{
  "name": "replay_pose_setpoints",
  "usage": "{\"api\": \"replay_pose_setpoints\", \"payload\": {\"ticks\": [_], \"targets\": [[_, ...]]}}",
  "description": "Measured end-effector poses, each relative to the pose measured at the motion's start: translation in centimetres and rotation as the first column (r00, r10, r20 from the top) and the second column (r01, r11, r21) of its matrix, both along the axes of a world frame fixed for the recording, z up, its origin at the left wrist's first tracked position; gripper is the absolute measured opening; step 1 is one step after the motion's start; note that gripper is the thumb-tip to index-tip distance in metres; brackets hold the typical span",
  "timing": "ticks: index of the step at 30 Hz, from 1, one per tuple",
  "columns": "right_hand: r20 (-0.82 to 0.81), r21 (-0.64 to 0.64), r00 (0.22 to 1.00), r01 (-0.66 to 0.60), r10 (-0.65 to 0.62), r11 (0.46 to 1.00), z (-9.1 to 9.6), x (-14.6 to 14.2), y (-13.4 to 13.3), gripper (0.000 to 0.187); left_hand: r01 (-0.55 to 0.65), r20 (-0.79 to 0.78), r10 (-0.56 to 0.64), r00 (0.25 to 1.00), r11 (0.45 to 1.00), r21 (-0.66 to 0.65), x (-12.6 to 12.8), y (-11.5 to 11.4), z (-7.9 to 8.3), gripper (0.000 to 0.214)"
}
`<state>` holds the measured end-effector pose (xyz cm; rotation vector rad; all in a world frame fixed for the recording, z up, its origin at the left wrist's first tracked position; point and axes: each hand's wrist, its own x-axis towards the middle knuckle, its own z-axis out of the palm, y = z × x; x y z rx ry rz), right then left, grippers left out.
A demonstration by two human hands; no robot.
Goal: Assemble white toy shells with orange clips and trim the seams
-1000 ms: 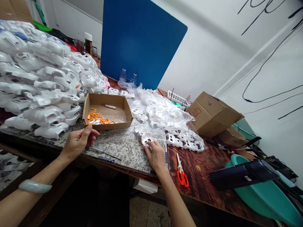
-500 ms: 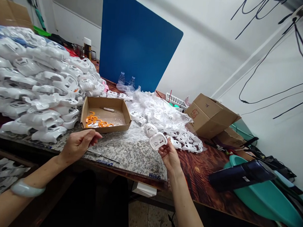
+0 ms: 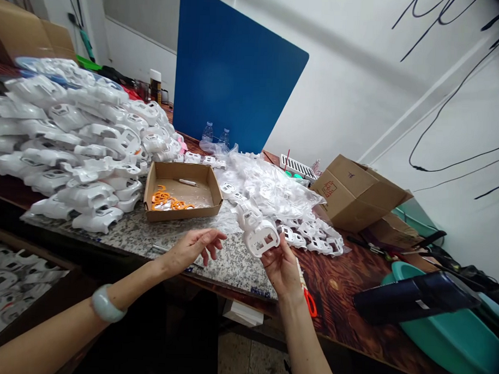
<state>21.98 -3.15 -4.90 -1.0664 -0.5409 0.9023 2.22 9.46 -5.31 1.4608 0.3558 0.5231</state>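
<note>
Speckled granite slab [image 3: 137, 240] on wooden table [image 3: 336, 285]. Right hand [image 3: 282, 271] grips white moulded plastic housing [image 3: 261, 236] from below, long axis slanting far-left to near-right. Left hand [image 3: 192, 248] open, empty, fingers spread, near housing's left, not touching.

The left hand [image 3: 191, 247] and right hand [image 3: 281, 272] are bare; a thick pale-green bangle [image 3: 108, 304] circles the left forearm [image 3: 56, 328].

The moulded white plastic part [image 3: 261, 237] at centre is smooth with a soft sheen. Below it, the speckled granite slab [image 3: 230, 273] looks polished, the cardboard tray [image 3: 183, 215] matt, and the wooden tabletop [image 3: 336, 293] at lower right glossy.
</note>
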Motion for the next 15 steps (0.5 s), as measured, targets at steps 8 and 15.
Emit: {"api": "replay_pose_setpoints", "payload": {"ticks": [8, 15], "targets": [[0.091, -0.083, 0.986, -0.132, 0.139, 0.988, 2.2, -0.2, -0.5, 0.039, -0.101, 0.049, 0.110, 0.993, 0.982, -0.160, 0.8, 1.4, 0.2, 0.072], [0.269, -0.323, 0.872, -0.319, 0.409, 0.891, 5.2, 1.0, -0.7, 0.034, 0.431, -0.132, -0.478, 0.868, 0.859, -0.279, 0.9, 1.8, 2.3, 0.069]]}}
